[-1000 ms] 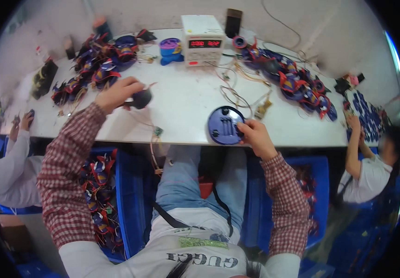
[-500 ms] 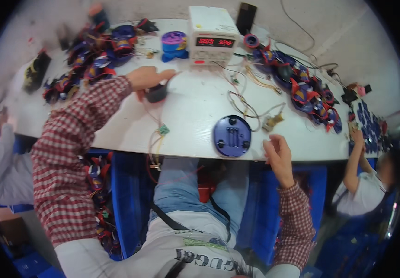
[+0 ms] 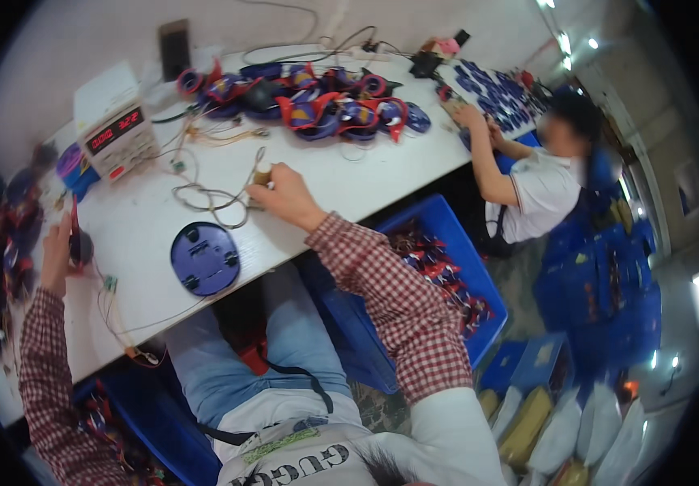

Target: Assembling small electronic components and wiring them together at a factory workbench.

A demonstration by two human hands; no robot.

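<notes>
Tan piece (image 3: 262, 176) (right hand (image 3: 290, 198)), lengthwise wallward

Left hand (image 3: 57, 249) holds dark rounded part (image 3: 83, 249), small green circuit board (image 3: 109, 283) nearby. Right hand (image 3: 288, 197) pinches brass-coloured piece (image 3: 262, 173). Purple disc (image 3: 205, 261) between 2 hands on white tabletop (image 3: 140, 235); power supply (image 3: 116, 130) behind; 1 co-worker (image 3: 542, 178) right.

Left hand (image 3: 57, 248) holds a dark rounded part (image 3: 83, 249); right hand (image 3: 290, 197), a small tan piece (image 3: 262, 174).

Red digits (image 3: 105, 139) on display (image 3: 114, 132), seemingly partial shirt lettering (image 3: 305, 464)
</notes>
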